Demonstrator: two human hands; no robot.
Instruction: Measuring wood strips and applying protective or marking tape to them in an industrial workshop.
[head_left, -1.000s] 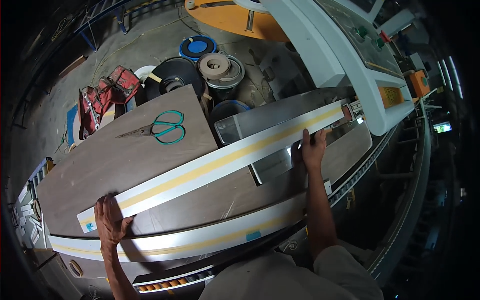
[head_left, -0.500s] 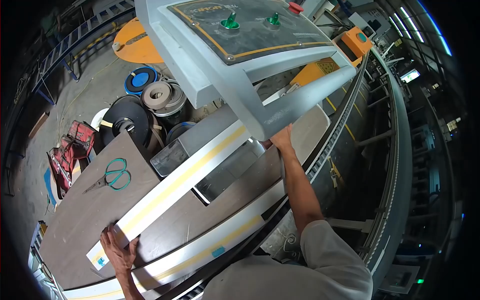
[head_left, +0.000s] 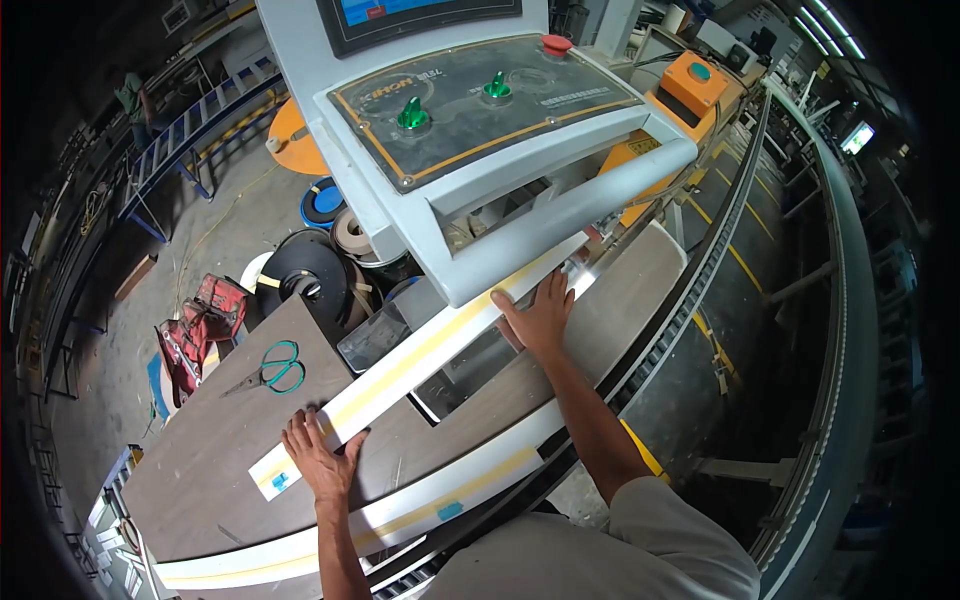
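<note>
A long white board (head_left: 420, 362) with a yellow stripe slants across the brown worktop (head_left: 220, 470), its far end running under the machine's grey handle. My left hand (head_left: 325, 462) grips it close to its near end, fingers over the far edge and thumb at the near edge. Further up, my right hand (head_left: 540, 318) spreads its fingers, the thumb touching the board's edge and the other fingers reaching over the metal part beside it. A second white striped board (head_left: 400, 520) lies along the worktop's front edge. Green-handled scissors (head_left: 282, 368) rest left of the first board.
A control panel (head_left: 480, 125) with green knobs and a red button (head_left: 557, 45) overhangs the worktop, its thick handle (head_left: 590, 215) close above my right hand. Band rolls (head_left: 285, 265) and a red bag (head_left: 205, 320) stand on the floor. A rail (head_left: 690, 290) runs along the right.
The board has slid away toward the machine with my left hand on it. My right hand has come from under the handle onto the board's edge. The view has shifted too.
</note>
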